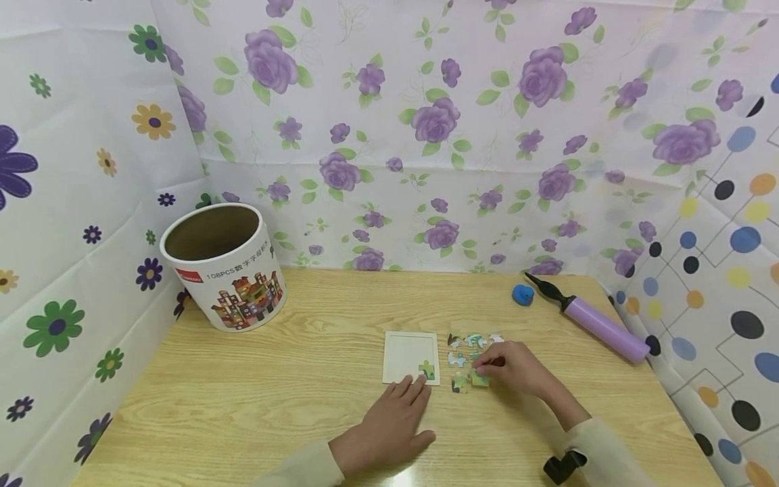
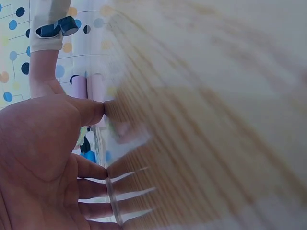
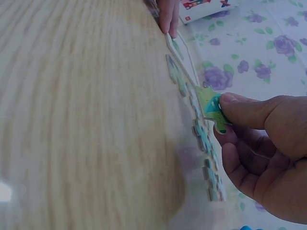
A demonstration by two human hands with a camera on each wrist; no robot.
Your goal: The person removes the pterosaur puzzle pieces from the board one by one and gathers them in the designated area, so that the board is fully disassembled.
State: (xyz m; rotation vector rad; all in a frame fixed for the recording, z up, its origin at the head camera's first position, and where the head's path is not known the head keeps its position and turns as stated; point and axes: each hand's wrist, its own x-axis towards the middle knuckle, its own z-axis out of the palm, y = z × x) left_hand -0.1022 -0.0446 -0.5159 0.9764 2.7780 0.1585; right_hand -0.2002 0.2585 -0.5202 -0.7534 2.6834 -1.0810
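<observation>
A square white puzzle frame (image 1: pixel 402 350) lies on the table, with one green puzzle piece (image 1: pixel 425 368) in its lower right corner. My left hand (image 1: pixel 394 421) rests with extended fingers at the frame's lower edge; the left wrist view shows its palm (image 2: pixel 38 153). My right hand (image 1: pixel 516 368) pinches a green jigsaw piece (image 3: pixel 208 104) with a teal patch between thumb and index finger, raised over the loose pieces. Several loose puzzle pieces (image 1: pixel 456 360) lie just right of the frame, some partly hidden by the right hand.
A large white printed bucket (image 1: pixel 240 284) stands at the back left. Toward the back right lie a small blue toy (image 1: pixel 523 294) and a purple hand pump (image 1: pixel 605 329) with a black nozzle. Patterned cloth (image 1: pixel 389 135) surrounds the wooden table (image 1: pixel 274 385) at the back and sides.
</observation>
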